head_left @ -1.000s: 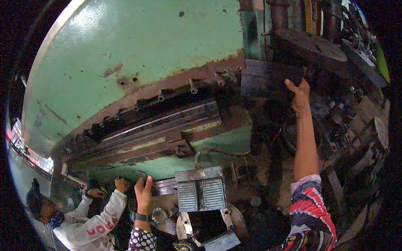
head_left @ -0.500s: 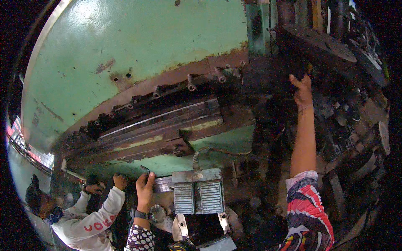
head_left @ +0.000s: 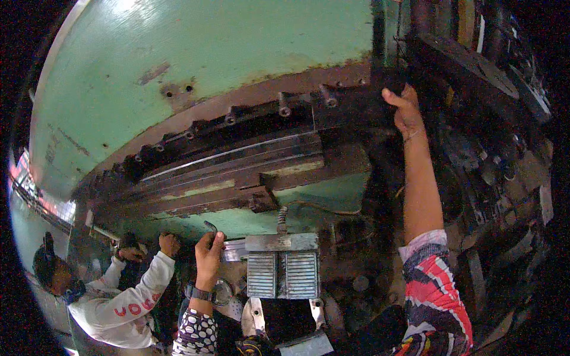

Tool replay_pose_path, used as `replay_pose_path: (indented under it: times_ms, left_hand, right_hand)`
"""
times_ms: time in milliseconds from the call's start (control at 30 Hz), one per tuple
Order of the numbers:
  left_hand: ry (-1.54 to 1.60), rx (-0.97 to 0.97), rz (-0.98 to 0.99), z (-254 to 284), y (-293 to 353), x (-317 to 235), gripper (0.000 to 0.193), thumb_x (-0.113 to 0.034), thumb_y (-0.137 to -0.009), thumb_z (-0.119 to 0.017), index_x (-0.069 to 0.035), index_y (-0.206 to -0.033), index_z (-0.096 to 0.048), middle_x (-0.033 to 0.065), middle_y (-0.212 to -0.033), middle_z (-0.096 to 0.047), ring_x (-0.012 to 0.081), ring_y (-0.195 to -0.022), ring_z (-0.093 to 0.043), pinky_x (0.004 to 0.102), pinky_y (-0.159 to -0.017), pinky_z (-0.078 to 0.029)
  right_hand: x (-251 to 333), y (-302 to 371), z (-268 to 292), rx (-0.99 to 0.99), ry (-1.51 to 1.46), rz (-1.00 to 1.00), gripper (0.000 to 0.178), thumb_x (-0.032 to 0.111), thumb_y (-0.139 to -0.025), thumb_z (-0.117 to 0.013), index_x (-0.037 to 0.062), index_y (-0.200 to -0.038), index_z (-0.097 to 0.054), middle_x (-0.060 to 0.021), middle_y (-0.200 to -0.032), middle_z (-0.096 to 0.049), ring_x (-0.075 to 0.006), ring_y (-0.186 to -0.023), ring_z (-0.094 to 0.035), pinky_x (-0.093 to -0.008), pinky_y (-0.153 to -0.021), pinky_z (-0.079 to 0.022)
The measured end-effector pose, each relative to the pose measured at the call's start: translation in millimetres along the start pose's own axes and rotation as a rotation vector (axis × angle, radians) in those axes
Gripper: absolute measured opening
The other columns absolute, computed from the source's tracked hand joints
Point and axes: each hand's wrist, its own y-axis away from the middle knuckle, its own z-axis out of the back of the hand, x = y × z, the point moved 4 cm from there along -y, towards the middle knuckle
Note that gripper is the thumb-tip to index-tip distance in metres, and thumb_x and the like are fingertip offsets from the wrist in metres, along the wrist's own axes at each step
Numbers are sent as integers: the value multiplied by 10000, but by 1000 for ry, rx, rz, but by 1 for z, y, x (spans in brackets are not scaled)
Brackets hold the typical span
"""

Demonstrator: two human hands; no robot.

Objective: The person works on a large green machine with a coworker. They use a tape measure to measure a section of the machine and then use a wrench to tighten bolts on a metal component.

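Note:
My left hand (head_left: 209, 252) is closed around a hex key (head_left: 211, 227), whose bent dark end sticks up above the thumb. At the right end of the row of clamp bolts (head_left: 285, 107), my raised right hand (head_left: 407, 113) is at the right end of a long dark metal block (head_left: 350, 110). The thumb points left along the block; the other fingers curl behind and are partly hidden. This block lies under the rusty lower edge of a big green machine panel (head_left: 249, 41), behind the rightmost bolt. A dark tool rail (head_left: 231, 151) runs below it.
A co-worker in a white sweatshirt (head_left: 119, 311) has both hands at the machine's far left. Below the rail stands a grey ribbed metal foot pedal-like unit (head_left: 283, 275) with a coiled cable (head_left: 282, 219). Heavy round metal parts (head_left: 469, 65) and clutter lie at the right.
My right hand has moved left along the machine, and the dark block has slid left with it, behind the rightmost bolt. My left hand keeps the hex key. The view has shifted slightly.

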Motion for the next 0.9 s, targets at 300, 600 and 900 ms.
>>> replay_pose_path:
  times_ms: [300,600,900]
  left_hand:
    - [42,8,10,23,4,-12,353,-286,-983,-645,-22,-766,-555,-18,-691,-498,73,-669,-426,273,-586,-353]
    - [67,11,118,54,23,33,392,-324,-974,-645,18,-796,-580,5,-692,-554,90,-668,-468,281,-604,-394]
    - [136,14,4,54,40,13,408,-350,-983,-636,10,-804,-564,3,-692,-499,90,-684,-412,296,-589,-370]
  right_hand:
    - [-65,22,-46,-177,14,-63,431,12,-774,-761,49,-1186,-643,-62,-1102,-697,-249,-1030,-654,-401,-969,-491]
    - [-67,78,-131,-55,-118,-347,506,-5,-774,-767,22,-1248,-592,-63,-1133,-655,-216,-1039,-626,-365,-1046,-418]
    - [-68,88,-141,-46,-161,-312,408,-54,-736,-752,50,-1111,-630,-40,-1113,-650,-186,-1102,-593,-332,-1061,-422]
